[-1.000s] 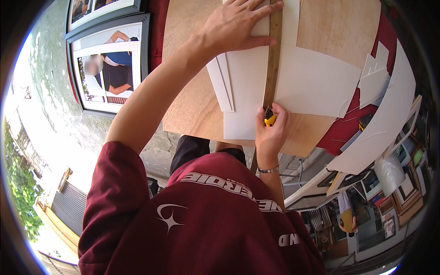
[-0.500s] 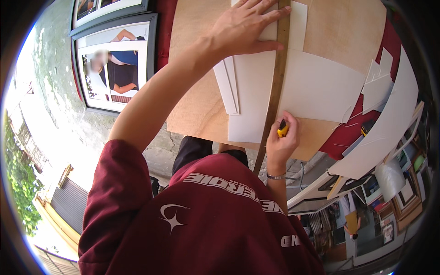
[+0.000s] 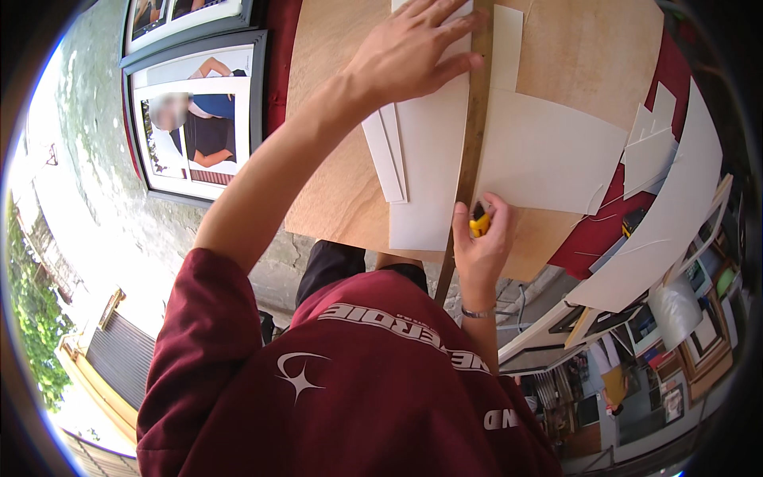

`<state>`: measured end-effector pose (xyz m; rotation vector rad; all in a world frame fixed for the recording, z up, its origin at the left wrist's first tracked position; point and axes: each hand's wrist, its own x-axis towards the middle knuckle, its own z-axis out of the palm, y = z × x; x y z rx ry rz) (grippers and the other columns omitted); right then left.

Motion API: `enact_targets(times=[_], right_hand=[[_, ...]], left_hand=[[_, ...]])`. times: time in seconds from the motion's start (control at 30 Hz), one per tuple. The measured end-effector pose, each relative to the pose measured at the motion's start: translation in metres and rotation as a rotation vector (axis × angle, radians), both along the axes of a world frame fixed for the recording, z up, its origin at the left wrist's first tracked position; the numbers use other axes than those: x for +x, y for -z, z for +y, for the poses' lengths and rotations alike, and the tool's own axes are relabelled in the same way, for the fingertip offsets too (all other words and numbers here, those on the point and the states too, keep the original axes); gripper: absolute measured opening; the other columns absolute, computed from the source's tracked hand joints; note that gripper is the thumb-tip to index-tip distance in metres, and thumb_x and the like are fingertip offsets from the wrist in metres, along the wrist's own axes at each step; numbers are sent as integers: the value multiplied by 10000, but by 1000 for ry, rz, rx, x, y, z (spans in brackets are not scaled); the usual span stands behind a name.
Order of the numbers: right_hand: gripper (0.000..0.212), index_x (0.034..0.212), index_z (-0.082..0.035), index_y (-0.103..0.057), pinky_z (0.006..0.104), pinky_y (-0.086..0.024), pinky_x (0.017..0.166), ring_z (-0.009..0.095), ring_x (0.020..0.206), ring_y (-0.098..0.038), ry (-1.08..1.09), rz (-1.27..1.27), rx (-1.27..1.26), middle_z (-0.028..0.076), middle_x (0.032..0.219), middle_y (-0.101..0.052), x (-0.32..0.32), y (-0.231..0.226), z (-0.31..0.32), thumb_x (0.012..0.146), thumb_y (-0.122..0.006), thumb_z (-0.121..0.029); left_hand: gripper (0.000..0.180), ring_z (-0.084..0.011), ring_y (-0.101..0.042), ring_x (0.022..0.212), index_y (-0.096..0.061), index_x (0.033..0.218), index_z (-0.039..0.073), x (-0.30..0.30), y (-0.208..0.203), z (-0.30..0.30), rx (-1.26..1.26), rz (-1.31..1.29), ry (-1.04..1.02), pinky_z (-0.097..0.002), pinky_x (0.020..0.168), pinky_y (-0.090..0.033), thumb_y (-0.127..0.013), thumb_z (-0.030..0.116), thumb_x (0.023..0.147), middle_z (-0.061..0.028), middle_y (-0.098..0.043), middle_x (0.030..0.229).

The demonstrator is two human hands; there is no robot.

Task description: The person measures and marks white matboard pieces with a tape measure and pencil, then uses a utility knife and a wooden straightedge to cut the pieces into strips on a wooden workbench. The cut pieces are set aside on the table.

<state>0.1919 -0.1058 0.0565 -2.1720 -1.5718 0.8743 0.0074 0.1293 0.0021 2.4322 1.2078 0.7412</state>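
My left hand (image 3: 415,52) lies with its fingers spread over a white mat board (image 3: 429,167) and a long brownish straightedge (image 3: 479,111). Its fingertips press on the straightedge toward the far end. Lower down, beside the straightedge's near part, my right hand (image 3: 486,248) grips a yellow and black utility knife (image 3: 478,223). The blade is too small to make out. The straightedge runs from the far side to past the near edge of a plywood board (image 3: 338,199). To its right lies another white sheet (image 3: 548,151); narrow white strips (image 3: 386,155) rest left of it.
Framed photos (image 3: 195,119) stand at the left. On the red cloth (image 3: 584,242) at the right are white offcuts (image 3: 650,151) and a yellow and black tool (image 3: 633,221). A large curved white sheet (image 3: 636,270) borders that side. Frames and a person (image 3: 613,385) show farther right.
The whole view has shifted slightly. My right hand, with the knife, has moved a little left, its thumb nearer the straightedge. My left hand stays on the straightedge.
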Motion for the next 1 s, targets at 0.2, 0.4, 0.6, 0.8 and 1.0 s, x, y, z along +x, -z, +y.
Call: enact_targets(times=[0.2,0.4,0.6,0.8,1.0], right_hand=[[415,1429,35,-430,456,-532,859,357,1049,-631,-37,-15,42,229,1156,-559,50,-16,17,1054,-539,-104],[408,1475,-11,-431,467,-583,755,431,841,-711,21,231,-103,258,1119,-698,42,-26,92,1100,-496,-157],[430,1504,-52,-515,350,-550,516,196,532,-667,-132,156,31,119,843,-736,35,15,124,1101,-517,-200],[403,1392,0,-632,451,-574,680,410,769,-720,-49,242,-3,268,908,-729,21,11,140,1016,-603,-141],[419,1401,-17,-639,441,-571,665,395,735,-713,-76,208,-19,263,886,-726,20,10,143,996,-616,-121]], left_hand=[[930,-354,-253,1587,-313,1635,35,26,-24,-77,-322,191,-26,-479,1315,-217,-730,502,948,-175,-275,1711],[1111,-339,-149,1622,-214,1654,-15,51,-41,-109,-442,446,-71,-471,1321,-180,-795,502,859,-171,-147,1754],[1157,-317,-141,1627,-209,1662,26,57,-42,-116,-467,448,-115,-615,1281,-205,-867,421,795,-126,-122,1764],[1221,-301,-119,1632,-160,1677,48,60,-55,-113,-574,528,-97,-690,1247,-215,-892,396,765,-98,-89,1772],[1280,-290,-80,1640,-114,1688,59,70,-57,-116,-595,598,-135,-729,1221,-224,-914,371,739,-85,-49,1779]])
